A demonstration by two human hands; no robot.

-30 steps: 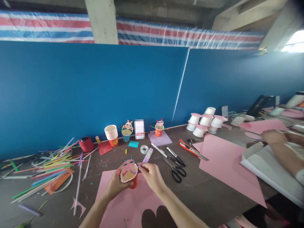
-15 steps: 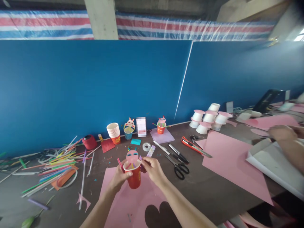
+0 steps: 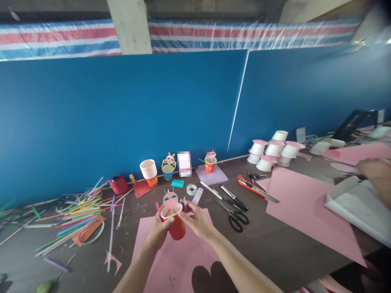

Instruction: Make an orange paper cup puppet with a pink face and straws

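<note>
I've got the red paper cup [image 3: 175, 224] up off the table, tilted a little, mouth toward me. My left hand [image 3: 159, 231] wraps round its left side, fingers curled on the wall. My right hand [image 3: 195, 221] comes in from the other side, fingertips pinched at the rim, right by a short purple straw piece [image 3: 185, 204] that stands up at the cup's edge. Whether I'm actually gripping that purple bit or only touching it, I can't tell. A pink paper face [image 3: 170, 198] rises from the cup's far rim, with small coloured bits sticking up from its top.

Under my hands lies a pink sheet [image 3: 159, 264] with a heart-shaped hole cut out of it near my right forearm. Just beyond the cup, on the dark table [image 3: 269, 248], sit a roll of clear tape [image 3: 192, 189] and a purple glue stick [image 3: 197, 196]. To the right of those, black scissors [image 3: 236, 217], then a red utility knife [image 3: 249, 185] further over, and a big pink sheet [image 3: 305, 207] past that.

Off to my left, a heap of coloured straws [image 3: 73, 213] spreads across the table. Against the blue wall stand a stack of paper cups [image 3: 148, 171], a blue cup with a bunny face [image 3: 168, 169] and another red decorated cup [image 3: 210, 162] on purple paper. Upturned white cups with pink discs [image 3: 273, 150] are clustered further right. At the far right edge, another person's hand [image 3: 374, 171] rests over white paper, blurred.
</note>
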